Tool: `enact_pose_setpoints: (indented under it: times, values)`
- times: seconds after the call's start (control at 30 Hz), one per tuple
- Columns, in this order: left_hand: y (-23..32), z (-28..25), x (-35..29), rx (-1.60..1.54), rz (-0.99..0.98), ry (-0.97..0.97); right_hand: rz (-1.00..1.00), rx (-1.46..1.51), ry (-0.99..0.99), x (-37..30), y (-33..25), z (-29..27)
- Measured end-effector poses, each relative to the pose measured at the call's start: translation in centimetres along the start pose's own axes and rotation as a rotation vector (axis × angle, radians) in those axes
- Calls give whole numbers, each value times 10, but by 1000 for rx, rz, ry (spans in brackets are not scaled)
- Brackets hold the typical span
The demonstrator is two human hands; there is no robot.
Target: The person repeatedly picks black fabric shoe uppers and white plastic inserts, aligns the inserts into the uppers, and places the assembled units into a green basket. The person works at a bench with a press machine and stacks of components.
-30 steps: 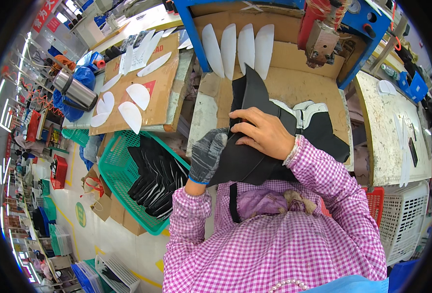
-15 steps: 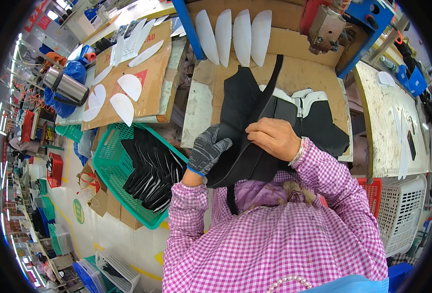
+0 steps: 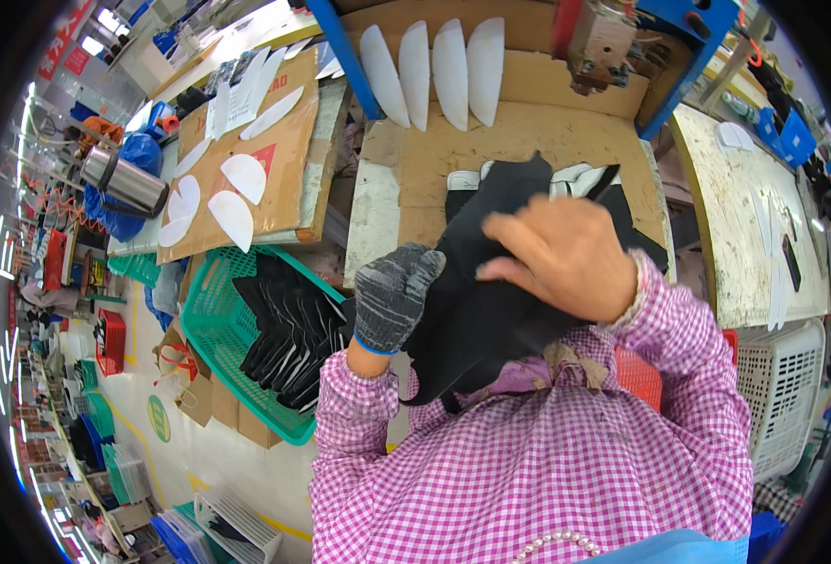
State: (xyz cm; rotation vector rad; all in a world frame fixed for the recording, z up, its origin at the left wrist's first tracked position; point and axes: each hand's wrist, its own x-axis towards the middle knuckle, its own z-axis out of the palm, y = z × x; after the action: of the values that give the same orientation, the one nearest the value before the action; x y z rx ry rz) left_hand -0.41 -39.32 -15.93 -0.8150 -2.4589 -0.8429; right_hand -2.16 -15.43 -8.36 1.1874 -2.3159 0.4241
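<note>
My gloved left hand [image 3: 397, 296] is closed on the left edge of a black cut sheet piece [image 3: 462, 324], which looks like fabric or soft leather. The piece is held up in front of my chest, its upper tip over the cardboard-covered table. My bare right hand [image 3: 571, 258], slightly blurred, is over the right part of the piece with thumb and forefinger apart; its other fingers are partly hidden. Behind it, black pieces with white padded edges [image 3: 571, 179] lie on the cardboard [image 3: 406, 183], partly covered.
Several white half-moon pieces [image 3: 450, 75] lean against the back cardboard. A blue-framed machine with a metal head [image 3: 603, 47] stands above the table. At left, a green basket [image 3: 237, 329] holds stacked black pieces. A steel flask [image 3: 124, 179] stands beyond it; a white crate [image 3: 782, 404] is at right.
The black piece has been turned and lowered toward my chest; its long narrow strip no longer points up. My right hand has moved right and its thumb and forefinger have spread.
</note>
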Motion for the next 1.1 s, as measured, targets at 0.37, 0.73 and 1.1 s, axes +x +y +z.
enact_pose_setpoints:
  times: [0.37, 0.73, 1.1]
  values:
    - [40, 5, 15, -443, -403, 416, 38, 903, -384, 30, 26, 26]
    - [22, -22, 23, -884, -467, -101, 162, 1180, -497, 16, 39, 45]
    - [12, -50, 5, -600, -409, -47, -61, 290, 234, 21, 24, 13]
